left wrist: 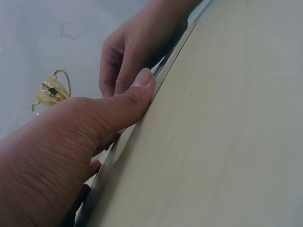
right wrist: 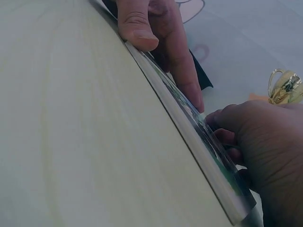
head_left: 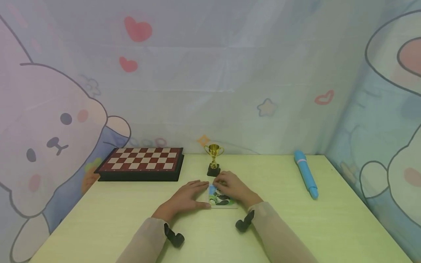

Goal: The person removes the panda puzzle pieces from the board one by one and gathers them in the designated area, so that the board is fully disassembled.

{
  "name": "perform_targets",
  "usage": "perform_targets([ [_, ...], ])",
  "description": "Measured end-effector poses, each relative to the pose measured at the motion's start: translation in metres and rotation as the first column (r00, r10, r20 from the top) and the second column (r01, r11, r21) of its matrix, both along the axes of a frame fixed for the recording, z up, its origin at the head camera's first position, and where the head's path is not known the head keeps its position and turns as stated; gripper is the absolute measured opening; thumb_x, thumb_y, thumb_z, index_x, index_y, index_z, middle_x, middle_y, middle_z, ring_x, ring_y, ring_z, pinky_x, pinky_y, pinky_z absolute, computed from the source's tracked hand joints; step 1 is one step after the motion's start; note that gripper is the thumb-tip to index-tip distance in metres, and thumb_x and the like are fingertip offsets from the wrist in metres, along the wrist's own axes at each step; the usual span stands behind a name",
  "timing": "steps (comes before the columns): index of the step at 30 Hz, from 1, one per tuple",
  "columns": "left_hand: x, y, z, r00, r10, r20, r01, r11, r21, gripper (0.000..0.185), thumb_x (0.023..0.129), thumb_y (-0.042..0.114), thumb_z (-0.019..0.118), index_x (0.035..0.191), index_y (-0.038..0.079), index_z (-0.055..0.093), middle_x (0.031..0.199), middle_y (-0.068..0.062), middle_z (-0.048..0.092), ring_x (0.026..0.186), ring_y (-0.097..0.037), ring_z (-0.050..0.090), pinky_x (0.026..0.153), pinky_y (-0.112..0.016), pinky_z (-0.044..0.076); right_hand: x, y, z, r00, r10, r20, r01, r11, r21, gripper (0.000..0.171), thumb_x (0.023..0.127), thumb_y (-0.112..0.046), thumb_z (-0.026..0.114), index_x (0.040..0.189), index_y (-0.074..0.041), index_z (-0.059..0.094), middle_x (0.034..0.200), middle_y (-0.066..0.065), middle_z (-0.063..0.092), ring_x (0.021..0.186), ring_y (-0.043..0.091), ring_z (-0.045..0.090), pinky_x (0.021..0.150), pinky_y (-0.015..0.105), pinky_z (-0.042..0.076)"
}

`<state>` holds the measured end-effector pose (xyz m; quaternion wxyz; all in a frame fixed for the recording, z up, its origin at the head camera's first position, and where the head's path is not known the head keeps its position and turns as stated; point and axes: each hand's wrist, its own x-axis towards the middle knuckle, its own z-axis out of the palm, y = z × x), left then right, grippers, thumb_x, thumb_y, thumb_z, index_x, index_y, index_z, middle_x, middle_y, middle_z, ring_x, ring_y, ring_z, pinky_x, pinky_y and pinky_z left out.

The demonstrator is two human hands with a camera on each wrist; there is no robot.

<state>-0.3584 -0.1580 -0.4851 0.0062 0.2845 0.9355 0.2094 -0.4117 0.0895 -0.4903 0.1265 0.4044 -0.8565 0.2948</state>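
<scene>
A small flat picture panel [head_left: 223, 202], printed with a black-and-white animal on green beneath a patch of blue, lies on the table [head_left: 204, 241] in front of the person, between the two hands. Its pale near edge shows as a thin strip in the right wrist view.

The left hand [head_left: 186, 197] lies at the panel's left side, its thumb and fingers spread wide apart: the thumb touches the near left corner, while the fingers reach toward the far left corner. The right hand [head_left: 237, 187] comes over the panel from the right, its fingers bent and narrow, the tips close to the far edge; whether they pinch anything I cannot tell, as the hand hides what is beneath them.

Just beyond the panel, near the right fingers, a gold trophy cup [head_left: 213, 159] stands upright on a black base. Farther left, at the back of the table, rests a dark-sided chessboard [head_left: 141, 159] with red and white squares. Well to the right lies a blue stick-shaped object [head_left: 306, 175] with a pale pink band. Behind everything hangs a cloth [head_left: 230, 73] printed with hearts, a star and cartoon animals
</scene>
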Motion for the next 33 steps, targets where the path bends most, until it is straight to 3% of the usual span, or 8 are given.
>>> perform_targets([
  [4,0.0007,0.0001,0.0029,1.0,0.002,-0.001,-0.002,1.0,-0.01,0.089,0.084,0.073,0.063,0.155,0.026,0.041,0.159,0.004,0.039,0.15,-0.028,0.027,0.116,-0.059,0.026,-0.0025,-0.0035,0.0013,1.0,-0.028,-0.001,0.028,0.999,0.03,0.015,0.099,-0.018,0.065,0.099,-0.01,0.077,0.097,-0.001,0.071,0.093,0.018,0.061,0.087,0.039,0.052],
  [8,0.0001,0.0014,0.0043,1.0,0.01,0.008,-0.009,1.0,-0.016,0.088,0.084,0.071,0.064,0.155,0.025,0.042,0.159,0.003,0.039,0.149,-0.029,0.027,0.116,-0.059,0.028,-0.0066,-0.0046,-0.0017,0.997,-0.049,0.057,0.049,0.999,0.001,0.014,0.099,-0.019,0.065,0.098,-0.011,0.077,0.092,-0.004,0.07,0.088,0.015,0.06,0.083,0.037,0.051],
  [15,0.0016,0.0028,0.0052,0.999,0.013,0.033,-0.013,1.0,-0.017,0.088,0.084,0.069,0.066,0.155,0.024,0.041,0.159,0.002,0.039,0.149,-0.03,0.027,0.116,-0.06,0.028,0.0,-0.0052,-0.0001,0.987,-0.028,0.156,0.044,0.994,-0.101,0.013,0.1,-0.014,0.063,0.097,-0.008,0.075,0.098,0.001,0.07,0.093,0.019,0.059,0.086,0.041,0.049],
  [21,0.0017,0.002,0.004,1.0,0.009,0.027,-0.009,1.0,-0.019,0.088,0.084,0.07,0.065,0.155,0.024,0.041,0.159,0.002,0.039,0.149,-0.03,0.027,0.115,-0.061,0.028,-0.0004,-0.0062,-0.0005,0.978,-0.007,0.209,0.028,0.995,-0.1,0.015,0.101,-0.017,0.063,0.097,-0.01,0.075,0.1,-0.002,0.07,0.098,0.019,0.062,0.091,0.043,0.05],
  [29,0.0014,0.0011,0.0035,1.0,-0.002,0.014,0.002,1.0,0.0,0.087,0.085,0.07,0.065,0.155,0.022,0.042,0.159,0.0,0.039,0.149,-0.031,0.027,0.116,-0.06,0.027,0.0015,-0.0043,-0.0021,0.981,-0.103,0.163,0.117,0.99,-0.081,0.014,0.099,-0.021,0.065,0.098,-0.011,0.076,0.097,-0.003,0.069,0.093,0.017,0.062,0.087,0.04,0.053],
  [33,0.0016,0.0002,0.0035,1.0,-0.018,-0.003,0.018,1.0,0.002,0.087,0.086,0.069,0.064,0.155,0.021,0.042,0.159,0.0,0.04,0.149,-0.032,0.028,0.116,-0.061,0.027,0.0027,-0.0036,-0.0016,0.979,-0.111,0.169,0.127,0.988,-0.087,0.014,0.099,-0.022,0.066,0.098,-0.012,0.077,0.097,-0.004,0.067,0.092,0.015,0.062,0.084,0.037,0.053],
])
